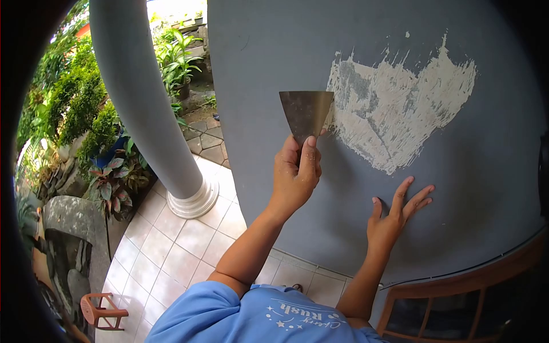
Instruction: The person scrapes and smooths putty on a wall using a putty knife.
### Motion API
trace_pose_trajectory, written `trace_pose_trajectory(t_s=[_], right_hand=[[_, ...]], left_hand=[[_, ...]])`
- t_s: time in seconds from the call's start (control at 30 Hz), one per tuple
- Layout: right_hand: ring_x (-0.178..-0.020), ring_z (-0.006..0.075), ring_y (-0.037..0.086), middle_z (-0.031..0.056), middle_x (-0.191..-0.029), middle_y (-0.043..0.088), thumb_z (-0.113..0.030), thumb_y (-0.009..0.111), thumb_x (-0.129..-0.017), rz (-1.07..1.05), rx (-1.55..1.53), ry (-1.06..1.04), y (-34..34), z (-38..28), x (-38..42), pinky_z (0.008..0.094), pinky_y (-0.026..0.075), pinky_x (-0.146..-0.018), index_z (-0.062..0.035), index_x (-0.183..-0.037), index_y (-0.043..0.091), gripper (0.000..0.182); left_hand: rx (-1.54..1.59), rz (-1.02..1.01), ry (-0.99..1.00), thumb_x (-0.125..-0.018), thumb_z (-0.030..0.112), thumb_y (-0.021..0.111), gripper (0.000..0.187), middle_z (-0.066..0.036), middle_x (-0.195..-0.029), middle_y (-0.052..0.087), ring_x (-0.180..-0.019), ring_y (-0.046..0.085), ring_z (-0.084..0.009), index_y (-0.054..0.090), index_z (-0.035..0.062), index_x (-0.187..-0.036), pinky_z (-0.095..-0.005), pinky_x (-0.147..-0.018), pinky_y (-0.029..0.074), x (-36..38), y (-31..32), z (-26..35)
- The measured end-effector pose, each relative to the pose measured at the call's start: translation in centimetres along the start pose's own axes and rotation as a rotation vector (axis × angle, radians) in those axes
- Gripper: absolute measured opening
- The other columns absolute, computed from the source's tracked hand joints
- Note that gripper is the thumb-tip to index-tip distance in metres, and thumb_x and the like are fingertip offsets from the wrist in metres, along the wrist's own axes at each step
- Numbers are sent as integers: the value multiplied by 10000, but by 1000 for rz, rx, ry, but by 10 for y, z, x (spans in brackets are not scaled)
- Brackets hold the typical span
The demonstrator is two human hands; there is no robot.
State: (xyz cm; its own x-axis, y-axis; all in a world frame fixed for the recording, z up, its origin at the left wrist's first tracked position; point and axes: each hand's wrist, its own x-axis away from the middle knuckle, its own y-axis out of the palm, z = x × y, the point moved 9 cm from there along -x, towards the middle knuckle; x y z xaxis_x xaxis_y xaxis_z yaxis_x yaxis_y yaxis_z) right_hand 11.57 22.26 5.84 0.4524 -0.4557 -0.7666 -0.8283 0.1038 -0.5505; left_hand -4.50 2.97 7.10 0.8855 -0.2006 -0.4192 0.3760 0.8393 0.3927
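My left hand [298, 171] grips a putty knife, its fingers wrapped round the handle and the thumb pressed near the base of the blade. The wide metal blade [306, 108] points upward, its straight edge at the top, and overlaps the left border of a rough white patch [400, 108] on the grey wall [269, 51]. The handle is mostly hidden in the hand. Below the patch, my right hand [392, 220] is open against the wall, fingers spread and holding nothing. Streaks of grey show through the white patch.
A round grey column [137, 97] with a white base [194, 198] stands at left on the tiled floor [171, 251]. A small brown stool [104, 311] sits at lower left, near rocks and plants [86, 103]. A wood-framed window [446, 308] is at lower right.
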Motion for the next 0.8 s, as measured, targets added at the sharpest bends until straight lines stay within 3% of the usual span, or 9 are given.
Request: trace_pose_trajectory(t_s=[0.13,0.23,0.33,0.43,0.5,0.6,0.7,0.8], right_hand=[[-1498,549,89,226,-1668,120,-274,716,-909,170,279,-174,-21,-8,-6,670,226,-1157,-190,-1581,344,773],[-1511,521,93,246,-1653,173,-447,503,-1013,456,112,-364,-51,-32,-42,683,124,-1168,-109,-1574,347,674],[-1526,483,92,265,-1649,165,-470,338,-1052,526,244,-366,-17,-35,-86,631,41,-1197,-50,-1561,351,660],[-1536,449,97,269,-1649,158,-489,263,-1063,517,226,-361,-13,-35,-85,585,-17,-1212,-70,-1563,357,659],[-1537,439,107,271,-1644,175,-479,258,-1069,519,237,-375,-7,-32,-75,548,-1,-1225,-65,-1557,367,650],[-1537,439,114,273,-1640,188,-482,254,-1069,528,253,-372,-2,-28,-72,536,2,-1229,-54,-1548,380,654],[-1536,438,118,276,-1636,196,-483,251,-1070,524,251,-363,-4,-29,-69,529,4,-1231,-47,-1540,391,656],[-1536,439,118,277,-1635,197,-485,251,-1069,521,251,-370,-3,-29,-70,531,4,-1231,-46,-1537,397,657]], left_hand=[[-1,-17,-59,-1075,323,504,320,43,-637,436,-422,411,-33,587,53,-1223,-218,-345,265,8,-10,-15],[26,-11,-72,-1073,327,508,316,45,-633,427,-418,408,-38,586,56,-1216,-223,-335,251,8,-8,-15],[78,-8,-78,-1072,327,510,311,44,-630,423,-414,406,-41,585,54,-1202,-222,-337,255,-7,6,3],[102,-17,-47,-1072,325,513,307,42,-630,423,-412,406,-44,583,53,-1194,-224,-339,261,-13,9,2],[80,-7,-17,-1071,322,515,303,41,-631,423,-414,409,-45,582,52,-1193,-225,-337,259,-6,0,-15],[69,73,-114,-1074,264,511,258,62,-662,434,-494,388,-28,605,46,-1176,-219,-447,330,17,-10,-38],[86,83,-72,-1075,311,505,305,45,-622,420,-409,405,-40,577,39,-1193,-220,-335,260,5,-1,-28],[89,64,-34,-1076,307,501,307,49,-620,421,-408,405,-37,575,34,-1197,-218,-335,262,-7,8,-4]])
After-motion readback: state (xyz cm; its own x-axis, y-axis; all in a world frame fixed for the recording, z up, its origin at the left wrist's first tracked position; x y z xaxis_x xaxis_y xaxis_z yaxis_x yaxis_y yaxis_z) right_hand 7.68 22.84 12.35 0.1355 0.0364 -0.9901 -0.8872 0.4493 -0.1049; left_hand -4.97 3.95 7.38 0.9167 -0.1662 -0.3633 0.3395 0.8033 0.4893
